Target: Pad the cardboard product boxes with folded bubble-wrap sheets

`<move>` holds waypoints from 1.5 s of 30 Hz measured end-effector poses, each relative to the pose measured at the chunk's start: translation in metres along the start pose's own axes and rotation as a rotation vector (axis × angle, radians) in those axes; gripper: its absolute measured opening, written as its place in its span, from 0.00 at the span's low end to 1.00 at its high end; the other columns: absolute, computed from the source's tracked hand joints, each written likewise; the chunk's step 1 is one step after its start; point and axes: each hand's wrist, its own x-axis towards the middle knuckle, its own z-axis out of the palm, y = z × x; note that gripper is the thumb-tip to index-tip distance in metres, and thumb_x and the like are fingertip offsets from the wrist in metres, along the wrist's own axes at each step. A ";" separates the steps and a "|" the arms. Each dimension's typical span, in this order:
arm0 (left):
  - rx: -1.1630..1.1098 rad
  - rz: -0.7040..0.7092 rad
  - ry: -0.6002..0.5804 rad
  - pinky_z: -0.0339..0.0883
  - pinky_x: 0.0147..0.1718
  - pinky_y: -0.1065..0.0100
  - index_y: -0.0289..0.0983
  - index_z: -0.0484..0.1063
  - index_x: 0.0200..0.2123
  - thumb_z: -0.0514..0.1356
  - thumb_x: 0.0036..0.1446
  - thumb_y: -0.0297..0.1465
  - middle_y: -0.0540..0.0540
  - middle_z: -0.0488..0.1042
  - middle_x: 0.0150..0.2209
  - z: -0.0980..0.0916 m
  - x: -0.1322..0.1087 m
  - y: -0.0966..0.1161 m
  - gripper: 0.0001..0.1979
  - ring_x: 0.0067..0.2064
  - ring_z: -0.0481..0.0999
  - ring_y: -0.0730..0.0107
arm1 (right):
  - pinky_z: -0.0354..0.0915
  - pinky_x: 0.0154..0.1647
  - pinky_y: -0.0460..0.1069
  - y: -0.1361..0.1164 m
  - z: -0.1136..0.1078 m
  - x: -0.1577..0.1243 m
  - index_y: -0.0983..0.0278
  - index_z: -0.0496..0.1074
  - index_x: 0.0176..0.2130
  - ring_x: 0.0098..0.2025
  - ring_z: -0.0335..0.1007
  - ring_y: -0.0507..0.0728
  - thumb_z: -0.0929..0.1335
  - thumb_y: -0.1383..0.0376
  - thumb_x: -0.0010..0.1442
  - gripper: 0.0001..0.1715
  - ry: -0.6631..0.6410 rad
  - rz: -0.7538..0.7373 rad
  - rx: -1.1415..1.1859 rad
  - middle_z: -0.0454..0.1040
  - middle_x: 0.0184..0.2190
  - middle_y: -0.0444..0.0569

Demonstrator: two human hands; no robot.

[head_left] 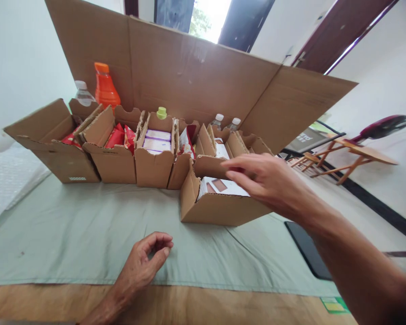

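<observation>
My right hand [260, 178] hovers over the right end of a cardboard box [216, 212] standing forward of the others. Its thumb and fingers are apart, with nothing visible between them. Inside that box lie white packs [226, 186] with brown printed pictures, partly hidden by my hand. Low over the green cloth [98, 225], near its front edge, my left hand [149, 257] is loosely curled. A gap shows between its thumb and fingers, and it holds nothing.
Behind is a row of open cardboard boxes [118, 164] with red packets [117, 136] and purple-white packs [157, 140]. An orange bottle [106, 88] and clear bottles stand against a tall cardboard panel [196, 72]. A dark flat tablet-like object [306, 248] lies at right.
</observation>
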 end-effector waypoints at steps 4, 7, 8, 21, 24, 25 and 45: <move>0.086 0.074 0.079 0.72 0.52 0.57 0.39 0.79 0.48 0.66 0.58 0.44 0.39 0.81 0.48 -0.005 -0.005 0.006 0.20 0.51 0.79 0.51 | 0.71 0.52 0.55 0.031 0.001 -0.103 0.56 0.81 0.43 0.46 0.78 0.61 0.70 0.56 0.67 0.10 0.521 0.259 0.052 0.83 0.43 0.48; 0.111 0.164 0.093 0.68 0.58 0.54 0.42 0.68 0.63 0.63 0.62 0.41 0.38 0.71 0.64 0.002 0.002 0.017 0.28 0.63 0.71 0.50 | 0.72 0.53 0.60 0.069 0.040 -0.165 0.58 0.79 0.46 0.47 0.79 0.64 0.71 0.52 0.63 0.17 0.618 0.578 0.240 0.82 0.43 0.51; 0.124 0.183 0.078 0.66 0.61 0.52 0.43 0.63 0.67 0.63 0.62 0.40 0.37 0.65 0.68 0.007 0.006 0.020 0.32 0.67 0.67 0.49 | 0.73 0.50 0.61 0.081 0.057 -0.177 0.59 0.78 0.49 0.47 0.79 0.65 0.71 0.50 0.62 0.21 0.554 0.613 0.289 0.81 0.46 0.53; 0.252 0.365 0.050 0.51 0.71 0.40 0.39 0.48 0.74 0.63 0.54 0.32 0.36 0.64 0.68 0.081 0.026 0.009 0.47 0.72 0.59 0.43 | 0.74 0.42 0.58 0.080 0.133 -0.198 0.61 0.73 0.46 0.43 0.79 0.67 0.72 0.44 0.57 0.27 0.380 0.576 0.511 0.81 0.41 0.55; 0.260 0.303 0.073 0.59 0.68 0.45 0.40 0.57 0.71 0.63 0.58 0.33 0.37 0.71 0.63 0.060 -0.030 -0.010 0.39 0.67 0.68 0.45 | 0.74 0.41 0.57 0.041 0.135 -0.235 0.60 0.74 0.44 0.42 0.79 0.67 0.72 0.47 0.61 0.22 0.418 0.555 0.404 0.82 0.40 0.54; 0.252 0.270 0.110 0.62 0.67 0.46 0.40 0.61 0.68 0.62 0.60 0.36 0.38 0.73 0.61 0.048 -0.046 -0.014 0.33 0.65 0.70 0.46 | 0.75 0.41 0.56 0.026 0.136 -0.238 0.60 0.74 0.44 0.41 0.79 0.66 0.72 0.48 0.62 0.20 0.401 0.528 0.397 0.82 0.40 0.53; 0.305 0.279 0.113 0.50 0.70 0.37 0.38 0.48 0.74 0.60 0.55 0.28 0.34 0.54 0.74 0.050 -0.044 0.011 0.45 0.74 0.53 0.41 | 0.71 0.45 0.58 0.013 0.142 -0.227 0.61 0.72 0.47 0.46 0.77 0.68 0.72 0.46 0.58 0.26 0.419 0.654 0.514 0.80 0.43 0.55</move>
